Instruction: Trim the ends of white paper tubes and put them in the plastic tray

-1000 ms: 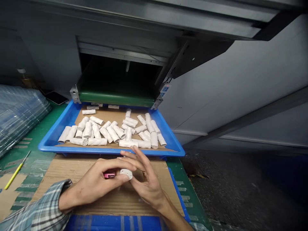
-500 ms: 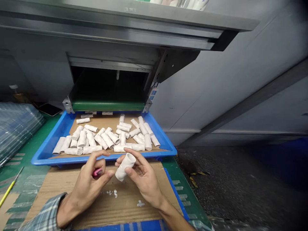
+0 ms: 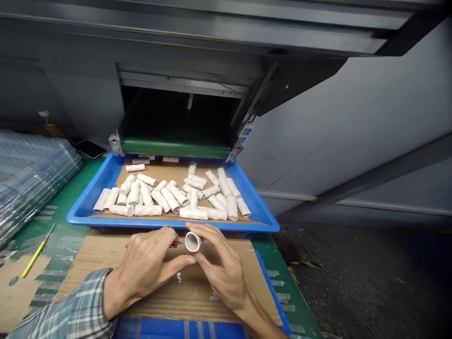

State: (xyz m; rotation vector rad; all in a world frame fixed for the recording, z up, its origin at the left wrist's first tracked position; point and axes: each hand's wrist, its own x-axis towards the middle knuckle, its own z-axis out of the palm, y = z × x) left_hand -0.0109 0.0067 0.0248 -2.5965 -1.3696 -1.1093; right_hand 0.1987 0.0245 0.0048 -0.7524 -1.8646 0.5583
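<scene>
A short white hollow tube [image 3: 192, 242] is held between the thumb and fingers of my right hand [image 3: 224, 270], its round opening facing me. My left hand [image 3: 144, 263] is closed around a small pink-handled tool [image 3: 175, 243] whose thin metal tip points at the tube's left side. Most of that tool is hidden behind the fingers, and I cannot make out its exact kind. The left thumb reaches to just below the tube. Under both hands lies a cardboard sheet [image 3: 106, 254] with small clear bits [image 3: 179, 277] on it.
A blue tray [image 3: 169, 226] holds many similar white tubes [image 3: 148, 210]. Behind it, a green conveyor belt [image 3: 176, 147] ends over its far edge. To the left are a yellow-handled tool [image 3: 37, 254], stacked clear plastic [image 3: 31, 174] and a phone [image 3: 91, 149]. A metal shelf [image 3: 212, 28] overhangs.
My right hand has turned the tube so its opening faces me. My left hand has moved right, bringing the pink-handled tool's tip to the tube. The camera view has shifted.
</scene>
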